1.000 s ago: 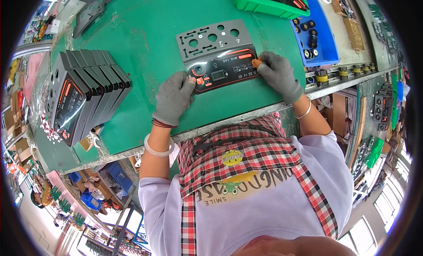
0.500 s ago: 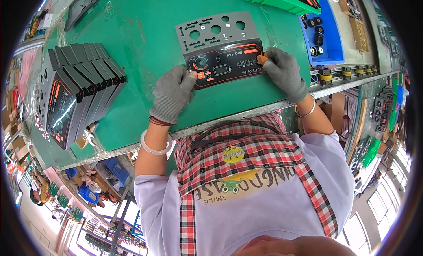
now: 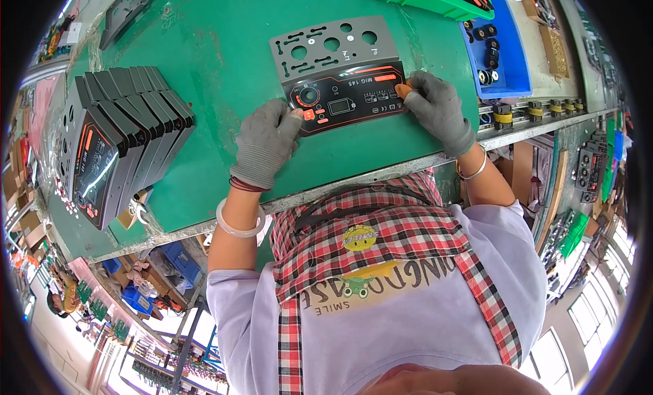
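Observation:
A dark grey bent metal front panel (image 3: 320,68) with round and slotted holes lies in front of me on the green table. Its near face carries a glossy black overlay with orange lines, a dial ring and a small window. My left hand (image 3: 269,133), in a grey glove with bare fingertips, grips the panel's left end with the thumb on the black face. At the right end, my right hand (image 3: 439,109), gloved alike, holds the edge between thumb and fingers. The fingers under the panel are hidden.
At left a row of similar panels (image 3: 129,133) stands stacked on the green table (image 3: 218,27). A lone grey bracket (image 3: 126,14) lies behind it. A green bin (image 3: 435,6) and a blue tray (image 3: 507,75) of black knobs sit at far right, beside a metal rail.
The panel has shifted very slightly left and tilted a little. Both hands keep their grip on its two ends.

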### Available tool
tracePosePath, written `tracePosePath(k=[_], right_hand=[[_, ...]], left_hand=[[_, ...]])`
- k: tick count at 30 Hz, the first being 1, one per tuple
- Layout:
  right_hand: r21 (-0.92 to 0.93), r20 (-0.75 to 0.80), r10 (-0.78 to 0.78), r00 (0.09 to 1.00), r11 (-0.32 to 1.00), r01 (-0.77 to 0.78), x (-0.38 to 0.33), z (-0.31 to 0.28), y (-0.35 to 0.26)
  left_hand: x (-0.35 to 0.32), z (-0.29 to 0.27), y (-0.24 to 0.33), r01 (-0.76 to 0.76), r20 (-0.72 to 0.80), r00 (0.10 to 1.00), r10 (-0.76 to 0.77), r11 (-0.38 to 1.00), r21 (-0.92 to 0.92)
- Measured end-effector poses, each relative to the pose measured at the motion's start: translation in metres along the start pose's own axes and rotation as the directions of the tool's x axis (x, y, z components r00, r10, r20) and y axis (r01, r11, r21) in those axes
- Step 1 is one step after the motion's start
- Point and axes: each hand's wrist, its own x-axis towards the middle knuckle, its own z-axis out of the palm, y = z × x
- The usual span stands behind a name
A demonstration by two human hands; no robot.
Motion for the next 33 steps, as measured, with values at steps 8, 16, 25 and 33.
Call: tracePosePath(k=[8,16,25,33], right_hand=[[-0.035,0.019,0.007,1.0,0.999,-0.007,0.001,-0.003,-0.004],[-0.04,0.014,0.001,1.0,0.999,-0.001,0.0,-0.003,-0.001],[-0.046,0.043,0.017,0.999,0.999,-0.015,-0.001,-0.003,-0.003],[-0.237,-0.006,-0.076,0.997,0.969,0.073,0.001,-0.002,-0.002]], left_hand=[[0.002,-0.002,0.003,0.022,0.027,0.999,-0.022,1.0,-0.002],[0.001,-0.001,0.009,0.057,0.035,0.998,-0.056,0.998,-0.028],[-0.001,0.001,0.012,0.126,0.026,0.992,-0.124,0.989,-0.08],[0.005,0.002,0.006,0.139,0.023,0.99,-0.138,0.99,-0.036]])
